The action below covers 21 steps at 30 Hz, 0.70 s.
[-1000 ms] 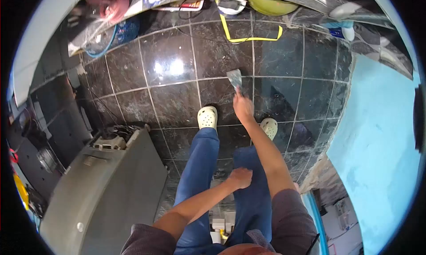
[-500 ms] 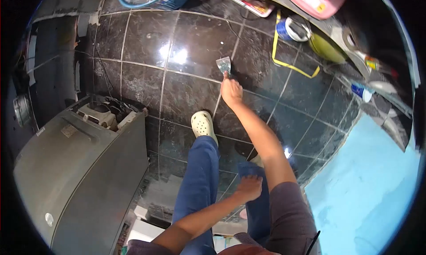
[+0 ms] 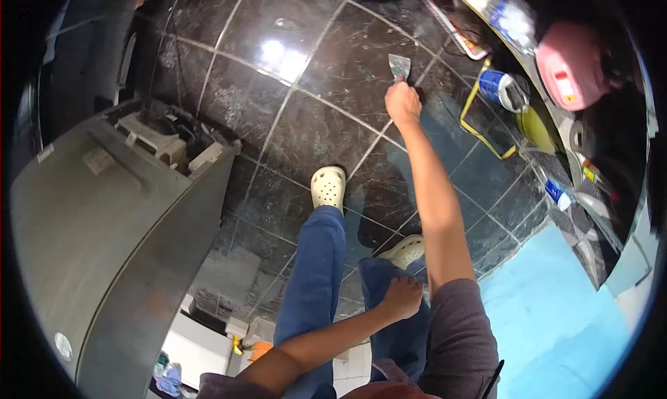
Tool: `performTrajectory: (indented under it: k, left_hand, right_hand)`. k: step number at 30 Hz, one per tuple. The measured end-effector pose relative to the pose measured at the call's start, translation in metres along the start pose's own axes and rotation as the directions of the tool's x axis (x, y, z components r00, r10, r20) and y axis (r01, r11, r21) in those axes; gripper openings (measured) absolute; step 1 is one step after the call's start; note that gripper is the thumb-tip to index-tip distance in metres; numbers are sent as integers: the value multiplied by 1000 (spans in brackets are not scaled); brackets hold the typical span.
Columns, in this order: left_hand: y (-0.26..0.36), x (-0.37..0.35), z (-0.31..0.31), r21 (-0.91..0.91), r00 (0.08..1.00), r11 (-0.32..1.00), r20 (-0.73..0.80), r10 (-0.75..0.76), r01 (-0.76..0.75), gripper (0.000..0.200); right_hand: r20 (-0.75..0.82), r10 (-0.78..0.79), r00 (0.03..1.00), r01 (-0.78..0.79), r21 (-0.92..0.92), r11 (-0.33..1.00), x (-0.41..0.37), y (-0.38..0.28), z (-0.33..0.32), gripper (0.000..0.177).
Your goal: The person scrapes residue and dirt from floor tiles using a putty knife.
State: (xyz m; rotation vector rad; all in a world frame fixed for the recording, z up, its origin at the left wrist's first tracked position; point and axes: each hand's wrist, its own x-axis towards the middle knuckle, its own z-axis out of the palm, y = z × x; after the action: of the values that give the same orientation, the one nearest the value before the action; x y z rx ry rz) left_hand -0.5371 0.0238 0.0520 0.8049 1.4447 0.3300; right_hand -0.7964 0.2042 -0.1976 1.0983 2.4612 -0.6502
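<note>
My right hand (image 3: 404, 103) is closed around the handle of a putty knife (image 3: 399, 66). Its flat metal blade points away from me, at or just above the dark tiled floor (image 3: 333, 79). My left hand (image 3: 404, 298) rests on my right knee (image 3: 379, 281), palm down, with its fingers lying over the blue trousers. Pale clogs (image 3: 328, 187) are on my feet, which stand on the tiles.
A grey appliance cabinet (image 3: 97, 211) with an exposed top compartment stands at the left. Along the right lie a yellow strap (image 3: 474, 129), a blue-and-white container (image 3: 500, 90) and a pink case (image 3: 571, 67). A light-blue surface (image 3: 549, 302) fills the lower right.
My right hand has carried the putty knife farther forward over the tiles. The head view has turned, showing more of my right clog. My left hand stays on the knee.
</note>
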Motion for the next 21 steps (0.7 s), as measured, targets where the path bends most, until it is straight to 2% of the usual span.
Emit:
performTrajectory:
  k: [2, 5, 7, 9, 10, 12, 13, 15, 17, 18, 19, 21]
  left_hand:
    - [3, -3, -1, -11, 1000, 1000, -23, -4, 4, 33]
    - [8, -3, -7, 13, 997, 1000, -74, 24, -23, 31]
    - [10, -2, -17, 28, 995, 999, -96, 35, -32, 30]
    - [12, -2, -22, -53, 987, 997, -156, 44, -53, 29]
    - [9, -2, -14, -73, 987, 997, -157, 26, -38, 29]
    - [-2, -1, 0, -301, 926, 946, -376, 1, -123, 28]
    - [0, -7, -16, -306, 926, 944, -377, -3, -122, 28]
    - [5, -10, -54, -13, 998, 1000, -66, -16, 15, 30]
    - [12, -7, -40, 61, 960, 998, -278, 38, -22, 31]
    - [17, -5, -47, 7, 988, 999, -141, 54, -54, 33]
    - [16, -7, -46, 0, 989, 999, -141, 50, -51, 33]
    - [16, -12, -37, -197, 956, 972, -288, 64, -125, 35]
  right_hand:
    - [36, -112, 993, 113, -7, 994, -30, -6, 6, 33]
    - [305, -227, 925, 294, -195, 936, -95, -13, 37, 43]
    - [362, -257, 896, 364, -269, 892, -93, -25, 56, 43]
    - [171, -477, 862, 506, -244, 828, -61, -50, 69, 44]
    - [98, -522, 847, 527, -283, 802, -42, -71, 74, 43]
    - [119, -501, 857, 513, -281, 811, -33, -95, 76, 41]
    - [120, -509, 852, 520, -303, 799, -34, -93, 80, 41]
    - [140, -550, 823, 565, -305, 767, -67, -56, 74, 38]
    - [349, -441, 827, 560, -445, 699, -89, -21, 72, 42]
    - [352, -447, 822, 567, -442, 695, -84, -32, 73, 42]
    - [345, -459, 819, 571, -401, 717, -75, -51, 70, 42]
    - [291, -500, 815, 577, -342, 741, -53, -90, 78, 40]
